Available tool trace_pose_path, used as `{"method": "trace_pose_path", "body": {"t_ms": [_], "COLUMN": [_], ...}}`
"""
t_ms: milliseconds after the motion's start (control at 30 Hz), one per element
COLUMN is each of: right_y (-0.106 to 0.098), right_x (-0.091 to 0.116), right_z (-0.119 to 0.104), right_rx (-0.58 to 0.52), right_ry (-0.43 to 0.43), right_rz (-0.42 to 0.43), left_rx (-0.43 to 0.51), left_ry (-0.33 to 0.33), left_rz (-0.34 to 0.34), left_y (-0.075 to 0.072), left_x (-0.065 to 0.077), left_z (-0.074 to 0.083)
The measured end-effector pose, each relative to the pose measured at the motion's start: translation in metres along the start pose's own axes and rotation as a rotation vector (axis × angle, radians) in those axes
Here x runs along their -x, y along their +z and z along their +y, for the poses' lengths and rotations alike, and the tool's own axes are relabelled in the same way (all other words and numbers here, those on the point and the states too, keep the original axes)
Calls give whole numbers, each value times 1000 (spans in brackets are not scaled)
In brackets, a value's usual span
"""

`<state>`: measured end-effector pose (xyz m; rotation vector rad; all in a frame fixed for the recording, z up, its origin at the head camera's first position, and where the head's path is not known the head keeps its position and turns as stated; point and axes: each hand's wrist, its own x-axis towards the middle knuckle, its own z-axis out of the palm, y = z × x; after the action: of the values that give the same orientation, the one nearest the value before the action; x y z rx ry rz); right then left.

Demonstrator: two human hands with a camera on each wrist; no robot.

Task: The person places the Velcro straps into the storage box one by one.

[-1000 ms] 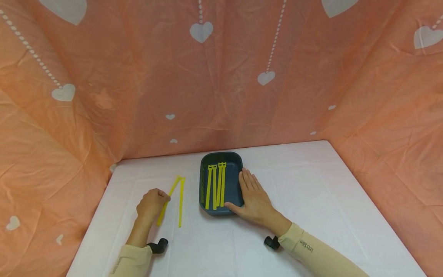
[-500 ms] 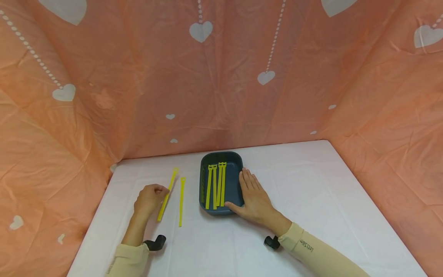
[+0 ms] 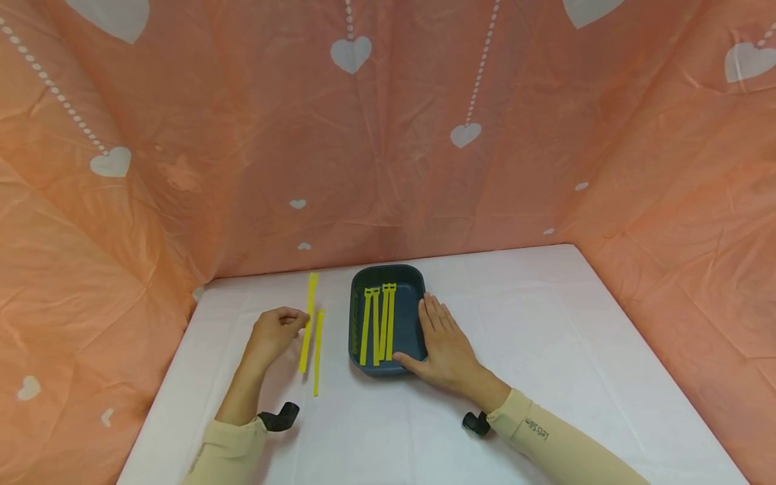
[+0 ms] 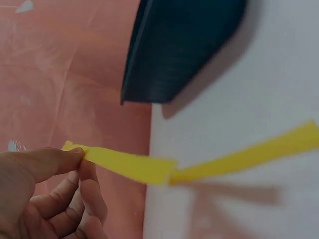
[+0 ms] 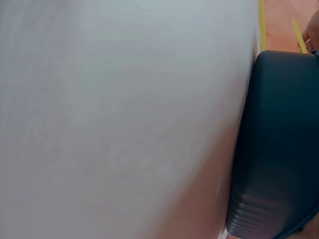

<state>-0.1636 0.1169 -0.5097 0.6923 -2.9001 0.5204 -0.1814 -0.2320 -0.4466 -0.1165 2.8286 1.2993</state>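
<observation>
In the head view my left hand [image 3: 274, 337] pinches a yellow hook-and-loop cable tie [image 3: 306, 350] near its middle, raised above the table with its slotted head pointing away. The left wrist view shows thumb and finger closed on that tie [image 4: 124, 165]. Just right of it, a second yellow cable tie [image 3: 318, 357] lies flat on the table. A dark blue basket [image 3: 413, 327] stands at the centre with several yellow cable ties [image 3: 366, 330] side by side inside. My right hand [image 3: 447, 353] rests with straight fingers along the basket's right side, thumb over the near rim.
A white cloth [image 3: 545, 337] covers the table. Peach curtains [image 3: 388, 168] with white hearts enclose its back and sides. Black wrist cameras [image 3: 280, 417] sit by both cuffs, close to the tabletop.
My left hand has separated one cable tie from the one beside it, raised it, then carried it right and turned it more upright. The right hand and basket stay put.
</observation>
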Motion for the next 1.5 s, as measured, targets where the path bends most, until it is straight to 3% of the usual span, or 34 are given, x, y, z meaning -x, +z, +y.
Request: {"method": "trace_pose_path", "body": {"t_ms": [433,767,1200,1500], "right_y": [2,-1,-1,0], "right_x": [0,-1,-2,-2], "right_z": [3,2,2,2], "right_rx": [-9,-8,-9,-7], "right_ry": [-7,-19,-4,-5], "right_rz": [4,10,-14,-13], "left_rx": [110,91,116,103], "left_ry": [47,81,73,76], "left_rz": [-41,-98,-127,-156], "left_y": [15,34,58,83], "left_x": [-10,-17,-31,-33], "left_z": [34,59,76,85]}}
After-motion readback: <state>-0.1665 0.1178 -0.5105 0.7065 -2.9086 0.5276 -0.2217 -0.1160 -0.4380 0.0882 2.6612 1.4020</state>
